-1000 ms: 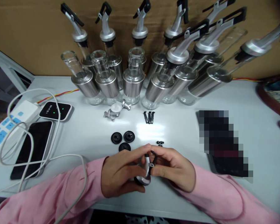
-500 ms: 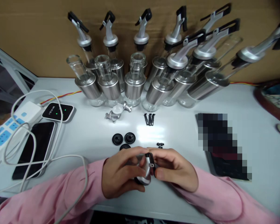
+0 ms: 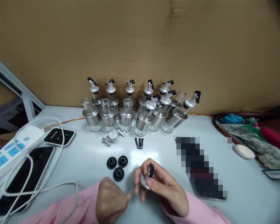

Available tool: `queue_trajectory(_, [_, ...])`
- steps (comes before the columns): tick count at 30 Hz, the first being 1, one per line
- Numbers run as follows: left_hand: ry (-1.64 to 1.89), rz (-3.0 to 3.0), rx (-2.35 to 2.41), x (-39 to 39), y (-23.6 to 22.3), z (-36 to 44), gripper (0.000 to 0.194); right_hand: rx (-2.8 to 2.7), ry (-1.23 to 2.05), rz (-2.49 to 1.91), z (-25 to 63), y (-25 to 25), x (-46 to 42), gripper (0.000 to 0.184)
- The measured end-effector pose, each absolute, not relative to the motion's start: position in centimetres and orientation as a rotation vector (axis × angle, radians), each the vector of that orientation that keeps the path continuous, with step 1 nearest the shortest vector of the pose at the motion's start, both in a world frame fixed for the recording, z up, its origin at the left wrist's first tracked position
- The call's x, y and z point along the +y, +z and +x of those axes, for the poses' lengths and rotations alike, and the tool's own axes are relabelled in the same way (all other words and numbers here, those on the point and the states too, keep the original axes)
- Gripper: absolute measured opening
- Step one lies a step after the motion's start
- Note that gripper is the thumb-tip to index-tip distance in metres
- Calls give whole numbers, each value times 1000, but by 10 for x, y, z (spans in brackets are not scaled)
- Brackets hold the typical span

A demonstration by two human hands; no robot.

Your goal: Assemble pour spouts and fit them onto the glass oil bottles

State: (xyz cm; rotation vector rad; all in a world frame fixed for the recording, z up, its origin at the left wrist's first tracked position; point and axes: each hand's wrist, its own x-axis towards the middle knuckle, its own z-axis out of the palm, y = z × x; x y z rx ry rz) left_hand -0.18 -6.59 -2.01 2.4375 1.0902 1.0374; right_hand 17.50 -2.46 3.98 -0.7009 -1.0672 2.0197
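My right hand is closed around a silver bottle pourer with a black flip lever, held above the table's front part. To its left, apart from it, my left hand shows its back and a blurred thumb; its other fingers are hidden underneath. Beyond my left hand lie three round black stoppers. Farther back are small black levers and a little group of silver pourer bodies.
Glass bottles with steel sleeves stand in rows before a cardboard wall, several with pourers on. At left are a power strip, a Wi-Fi device, a phone and looping white cable. A partly pixelated dark phone lies right.
My left hand has let go of the pourer and drawn back to the left. My right hand now holds it alone. The view has tilted up, showing more of the cardboard wall.
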Motion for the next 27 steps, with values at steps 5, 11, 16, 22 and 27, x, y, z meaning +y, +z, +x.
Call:
queue_trajectory(5, [1169, 2489, 1246, -76, -38, -1, 33, -1261, 1804, -836, 185, 71, -11, 28])
queue_trajectory(11, [1273, 2551, 1121, -68, -32, -2, 38, -1793, 1120, -876, 183, 110, 25, 49])
queue_trajectory(16, [1331, 2583, 1071, -60, -14, 6, 47, -1997, 785, -1105, 156, 115, 59, 32])
queue_trajectory(22, [1366, 2637, 1235, -58, -17, 11, 50, -2155, 256, -1315, 125, 110, 94, 61])
queue_trajectory(27, [1484, 2517, 883, -53, -13, 7, 40, -2248, 80, -1383, 120, 104, 109, 23])
